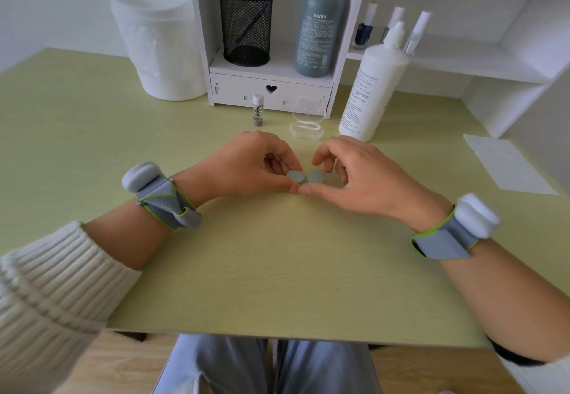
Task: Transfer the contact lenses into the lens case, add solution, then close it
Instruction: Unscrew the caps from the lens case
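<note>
A small grey-green lens case [305, 175] with two round caps lies on the green table between my hands. My left hand [246, 165] pinches the left cap with thumb and fingers. My right hand [351, 171] grips the right cap the same way. A tall white solution bottle [371, 85] stands behind my right hand. A small glass vial [258, 109] with a white cap stands in front of the drawer. A clear holder with white tweezers [307, 126] sits just beyond my fingers. The lenses themselves are not visible.
A white shelf unit [271, 85] with a heart drawer holds a black mesh cup [245, 23] and a grey-green bottle [319, 26]. A white bin [157, 38] stands at the back left. Nail polish bottles [365, 26] stand on the right shelf. A white sheet [505, 162] lies at the right.
</note>
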A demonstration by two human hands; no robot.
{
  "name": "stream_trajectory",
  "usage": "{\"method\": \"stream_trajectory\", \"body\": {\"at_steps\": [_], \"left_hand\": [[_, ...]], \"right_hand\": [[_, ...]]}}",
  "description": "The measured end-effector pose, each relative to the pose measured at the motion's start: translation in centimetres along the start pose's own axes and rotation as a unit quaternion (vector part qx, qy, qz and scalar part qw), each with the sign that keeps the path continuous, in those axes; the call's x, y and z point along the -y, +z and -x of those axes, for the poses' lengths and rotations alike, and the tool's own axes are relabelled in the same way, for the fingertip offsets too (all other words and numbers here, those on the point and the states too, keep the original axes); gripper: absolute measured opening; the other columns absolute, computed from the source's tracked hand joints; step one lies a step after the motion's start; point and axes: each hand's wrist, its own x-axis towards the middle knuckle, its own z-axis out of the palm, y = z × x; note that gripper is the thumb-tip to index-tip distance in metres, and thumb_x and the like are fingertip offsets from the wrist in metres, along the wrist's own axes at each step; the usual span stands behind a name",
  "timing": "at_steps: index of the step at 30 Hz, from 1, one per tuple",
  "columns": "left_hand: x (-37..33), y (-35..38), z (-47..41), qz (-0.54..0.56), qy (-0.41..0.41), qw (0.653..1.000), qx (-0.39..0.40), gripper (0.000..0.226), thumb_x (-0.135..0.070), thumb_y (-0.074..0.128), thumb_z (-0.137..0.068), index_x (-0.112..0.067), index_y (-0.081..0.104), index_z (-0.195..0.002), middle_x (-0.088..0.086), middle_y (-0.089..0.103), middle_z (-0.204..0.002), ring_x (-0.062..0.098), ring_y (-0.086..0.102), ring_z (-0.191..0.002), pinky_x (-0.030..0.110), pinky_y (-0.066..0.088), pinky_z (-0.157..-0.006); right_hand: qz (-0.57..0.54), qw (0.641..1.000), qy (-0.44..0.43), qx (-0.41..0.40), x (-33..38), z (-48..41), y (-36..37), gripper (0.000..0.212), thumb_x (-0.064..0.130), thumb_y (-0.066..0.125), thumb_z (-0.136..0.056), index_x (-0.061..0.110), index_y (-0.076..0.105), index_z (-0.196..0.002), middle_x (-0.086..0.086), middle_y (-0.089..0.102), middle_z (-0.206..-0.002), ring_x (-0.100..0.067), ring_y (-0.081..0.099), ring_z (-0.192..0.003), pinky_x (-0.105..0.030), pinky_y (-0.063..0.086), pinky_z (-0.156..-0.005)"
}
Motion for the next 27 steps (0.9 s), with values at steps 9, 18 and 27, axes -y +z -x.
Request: {"method": "stream_trajectory", "body": {"at_steps": [9, 18, 27], "left_hand": [[0.0, 0.1, 0.0, 0.006, -0.005, 1.0, 0.004, 0.022, -0.032, 0.089, -0.071, -0.029, 0.076, -0.088, -0.015, 0.067, -0.079, -0.006, 0.061, -0.07, 0.006, 0.048, -0.067], [0.2, 0.0, 0.0, 0.018, -0.004, 1.0, 0.002, 0.023, -0.03, 0.088, -0.072, -0.026, 0.076, -0.091, -0.011, 0.069, -0.083, 0.003, 0.063, -0.075, 0.011, 0.051, -0.069], [0.2, 0.1, 0.1, 0.02, -0.001, 1.0, 0.001, 0.024, -0.031, 0.088, -0.072, -0.026, 0.076, -0.091, -0.011, 0.068, -0.083, 0.003, 0.063, -0.076, 0.012, 0.051, -0.07]], "right_hand": [[-0.156, 0.986, -0.004, -0.052, -0.5, -0.3, -0.7, 0.017, 0.024, 0.076, -0.089, 0.024, 0.074, -0.106, 0.01, 0.07, -0.094, -0.008, 0.061, -0.079, -0.008, 0.041, -0.065], [-0.237, 0.96, 0.082, -0.127, -2.0, -1.9, 0.8, 0.018, 0.019, 0.081, -0.085, 0.022, 0.072, -0.101, 0.008, 0.074, -0.095, -0.007, 0.068, -0.09, -0.019, 0.049, -0.074], [-0.152, 0.978, 0.066, -0.128, -1.6, -1.9, 1.6, 0.017, 0.027, 0.083, -0.083, 0.021, 0.074, -0.096, 0.013, 0.075, -0.091, 0.017, 0.055, -0.059, -0.004, 0.04, -0.063]]}}
